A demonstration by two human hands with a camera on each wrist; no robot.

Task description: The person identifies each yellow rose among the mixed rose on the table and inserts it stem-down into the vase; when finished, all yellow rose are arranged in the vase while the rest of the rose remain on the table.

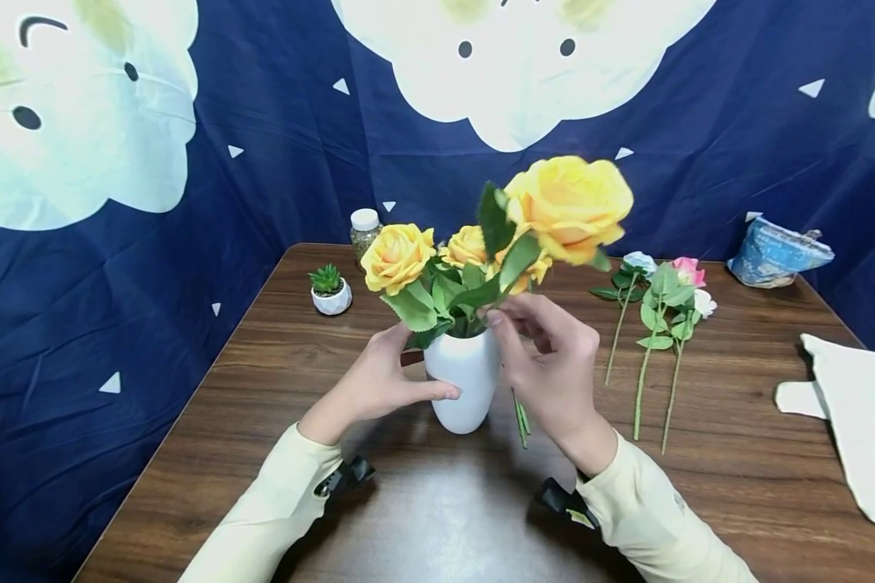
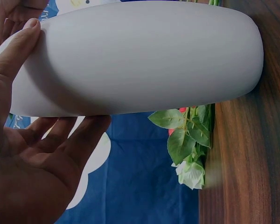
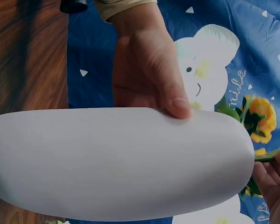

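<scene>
A white vase (image 1: 463, 389) stands upright on the table, with several yellow roses (image 1: 399, 259) and their green leaves at its mouth. My left hand (image 1: 379, 376) holds the vase, thumb across its front and fingers around the far side. At the rim, my right hand (image 1: 557, 360) pinches the green stem (image 3: 265, 159) of another yellow rose (image 1: 572, 206), whose large bloom leans to the right above the others. The right wrist view shows the stem at the vase mouth; its lower end is hidden. In the left wrist view the vase (image 2: 144, 56) covers most of the flowers.
Green stem ends (image 1: 521, 421) show between the vase and my right hand. To the right lie a blue rose (image 1: 639, 261), a pink one (image 1: 689, 271) and a white one (image 1: 704, 304). A potted succulent (image 1: 331, 298), lidded jar (image 1: 364, 231), blue pouch (image 1: 780, 255) and white glove-like item (image 1: 856, 425) surround them.
</scene>
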